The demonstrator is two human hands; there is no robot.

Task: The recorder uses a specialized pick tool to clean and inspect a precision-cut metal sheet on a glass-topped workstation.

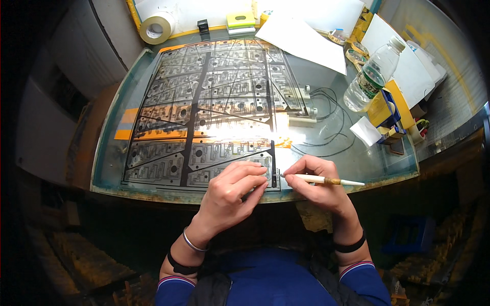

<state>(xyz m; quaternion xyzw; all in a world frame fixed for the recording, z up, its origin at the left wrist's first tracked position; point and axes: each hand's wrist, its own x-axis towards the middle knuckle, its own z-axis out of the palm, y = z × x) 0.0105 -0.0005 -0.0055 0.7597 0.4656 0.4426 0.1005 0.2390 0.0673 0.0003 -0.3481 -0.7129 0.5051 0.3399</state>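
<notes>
A large film sheet (168, 153) with dark circuit-like patterns lies on a glass-topped table. Over its lower right part rests my left hand (232, 191), fingers bent and thumb apart from them, with nothing visible in its grasp. Just right of the sheet's dark border, my right hand (321, 186) pinches a slim white pen-like tool (326, 180) with a brownish band. The tool lies nearly level, its tapered white end pointing right. Its left tip, by my fingertips, is too small to make out.
Thin black cables (334, 122) curl right of the sheet. Beyond them stand a clear bottle (372, 76) and a blue-and-yellow box (390, 115). White paper (306, 43), a tape roll (157, 28) and a yellow-green item (240, 20) sit at the back. The table's front edge (153, 194) is near my wrists.
</notes>
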